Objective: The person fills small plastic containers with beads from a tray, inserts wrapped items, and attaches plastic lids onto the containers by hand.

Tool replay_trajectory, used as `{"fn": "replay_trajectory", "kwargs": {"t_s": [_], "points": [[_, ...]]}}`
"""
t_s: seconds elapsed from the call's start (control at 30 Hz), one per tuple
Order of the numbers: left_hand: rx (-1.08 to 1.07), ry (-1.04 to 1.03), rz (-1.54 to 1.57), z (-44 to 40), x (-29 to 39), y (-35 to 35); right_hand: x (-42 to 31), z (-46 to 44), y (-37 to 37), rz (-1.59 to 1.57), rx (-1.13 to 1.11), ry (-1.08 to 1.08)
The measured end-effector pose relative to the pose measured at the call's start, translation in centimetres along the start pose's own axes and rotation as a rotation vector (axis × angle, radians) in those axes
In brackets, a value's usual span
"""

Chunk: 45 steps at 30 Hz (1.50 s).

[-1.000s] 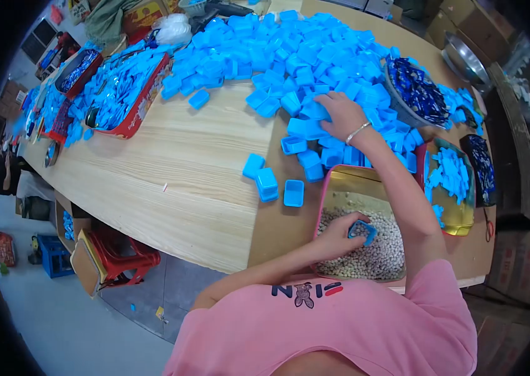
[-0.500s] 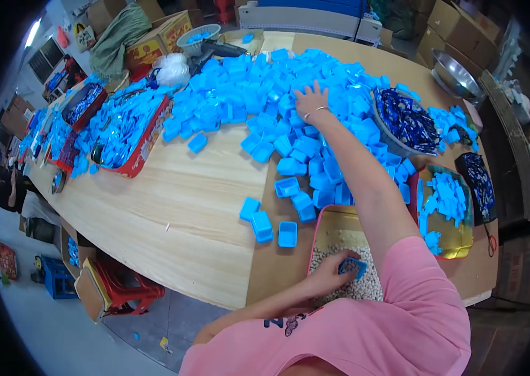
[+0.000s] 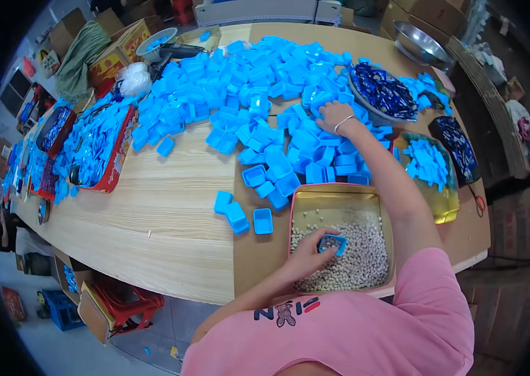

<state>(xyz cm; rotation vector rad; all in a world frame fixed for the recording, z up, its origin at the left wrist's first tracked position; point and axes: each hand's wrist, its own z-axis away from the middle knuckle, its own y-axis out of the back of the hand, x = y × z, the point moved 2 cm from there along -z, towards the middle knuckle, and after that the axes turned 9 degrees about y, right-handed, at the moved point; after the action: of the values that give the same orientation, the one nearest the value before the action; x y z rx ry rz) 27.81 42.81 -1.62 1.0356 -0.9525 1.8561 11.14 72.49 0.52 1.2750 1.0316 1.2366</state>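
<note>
My left hand [image 3: 311, 252] grips a small blue plastic box [image 3: 332, 244] with whitish pellets inside, fingers and thumb around its side. It is held over a rectangular tin tray [image 3: 339, 199] with a pink rim, where many whitish bean-like pellets [image 3: 359, 257] are spread. My right hand [image 3: 337, 117], with a bracelet at the wrist, rests on the near right part of a large heap of empty blue boxes [image 3: 240, 88]. Its fingers are bent over the boxes and partly hidden among them, not closed around any one box that I can see. Three loose blue boxes [image 3: 263, 221] lie left of the tray.
Right of the heap stands a basket of dark blue packets [image 3: 383, 91]. A gold tray [image 3: 446, 210] with flat blue pieces sits nearer, scissors [image 3: 479, 203] beside it. Red trays [image 3: 113, 160] of blue pieces line the left side. A metal bowl [image 3: 421, 41] stands at the back right.
My right hand has drawn back toward me over the heap, and boxes have shifted nearer with it, leaving a gap behind. My left hand still holds its box over the tray. The view has shifted.
</note>
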Motion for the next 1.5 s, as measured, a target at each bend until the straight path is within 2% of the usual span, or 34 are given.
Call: {"fn": "replay_trajectory", "kwargs": {"t_s": [0.17,0.3,0.33,0.4,0.47,0.57,0.67,0.8,0.87,0.9,0.97,1.0,1.13,1.17,1.3,1.5], "points": [[0.018,0.032,-0.024,-0.6,-0.6,0.1,1.6,2.7,0.8,0.118,0.191,-0.042],[-0.026,-0.088,0.088,-1.2,-1.7,0.1,-0.5,1.1,3.8,0.278,-0.372,-0.116],[-0.021,-0.094,0.083,-1.3,-1.7,0.1,-1.2,-0.2,3.9,0.279,-0.363,-0.114],[-0.049,-0.088,0.089,-1.4,-1.9,0.2,-3.1,-4.1,3.1,0.109,0.071,-0.093],[-0.073,-0.079,0.091,-1.5,-1.9,0.4,-4.9,-9.3,0.6,0.087,0.521,0.037],[-0.030,-0.099,0.096,-1.5,-1.6,0.3,-4.0,-13.8,-2.8,0.098,0.556,0.070],[0.005,-0.104,0.124,-1.2,-1.7,0.3,-3.8,-14.5,-4.3,0.107,0.562,0.103],[-0.061,-0.070,0.277,-1.4,-1.8,0.7,-1.0,-6.7,-0.2,-0.855,0.302,0.257],[-0.078,-0.038,0.322,-1.1,-1.5,0.7,-1.0,1.4,1.4,-1.783,0.098,0.178],[-0.054,-0.014,0.307,-0.8,-0.4,0.4,-0.8,5.3,1.6,-1.789,0.100,0.131],[-0.017,-0.048,0.270,-1.1,-0.9,0.5,-0.9,12.5,1.9,-2.181,0.076,0.148],[0.001,-0.045,0.235,-1.1,-0.9,0.5,-1.3,15.6,2.3,-2.190,0.084,0.109],[0.085,-0.060,0.151,-0.6,-0.4,0.4,-4.9,25.1,3.9,-1.865,0.210,0.161],[0.096,-0.041,0.158,-0.4,-0.6,0.0,-6.0,26.5,3.6,-1.883,0.193,0.154],[0.073,-0.146,0.150,0.4,0.3,-1.8,-9.2,30.7,3.8,-0.801,0.423,0.332],[0.115,-0.156,0.005,1.5,0.8,-4.6,-10.7,33.2,4.2,-0.757,0.468,0.395]]}}
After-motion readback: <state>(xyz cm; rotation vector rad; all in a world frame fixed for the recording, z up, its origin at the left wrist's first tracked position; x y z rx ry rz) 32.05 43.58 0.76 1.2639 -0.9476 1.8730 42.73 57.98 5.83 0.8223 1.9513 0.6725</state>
